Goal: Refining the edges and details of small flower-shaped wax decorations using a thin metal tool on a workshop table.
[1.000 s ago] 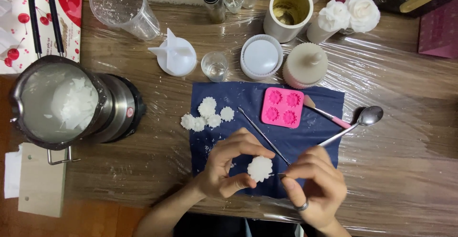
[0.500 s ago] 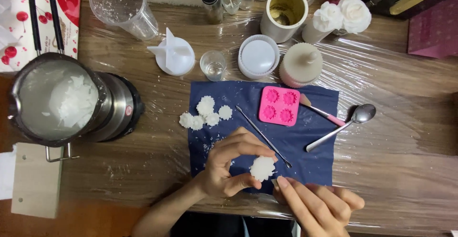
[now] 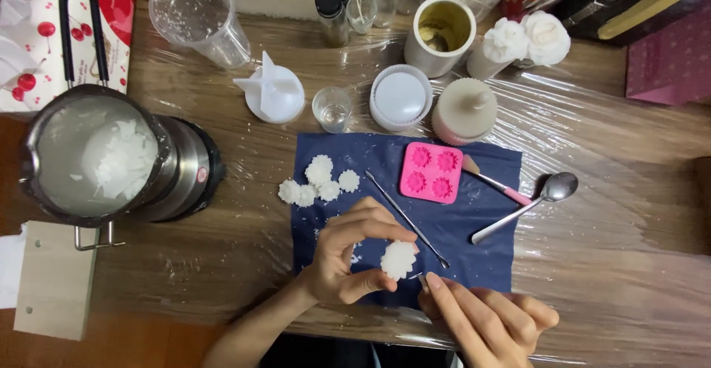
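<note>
Clear plastic film covers the wooden counter (image 3: 607, 264), and a dark blue cloth (image 3: 474, 227) lies near its front edge. Over the cloth's front part, the left hand (image 3: 348, 253) pinches a white flower-shaped wax piece (image 3: 398, 259) between thumb and fingertips, holding it just above the cloth. The right hand (image 3: 485, 320) sits at the cloth's front edge, its grip pressed together on a thin tool whose tip almost touches the flower; the tool is too small to make out. A thin metal pick (image 3: 407, 220) lies on the cloth beside the left hand. Farther back on the cloth sit a cluster of white wax flowers (image 3: 318, 183) and a pink flower mould (image 3: 432, 172). A spoon (image 3: 529, 205) rests across the cloth's right edge. Toward the counter's left edge stands a metal pot (image 3: 111, 157) holding white wax.
</note>
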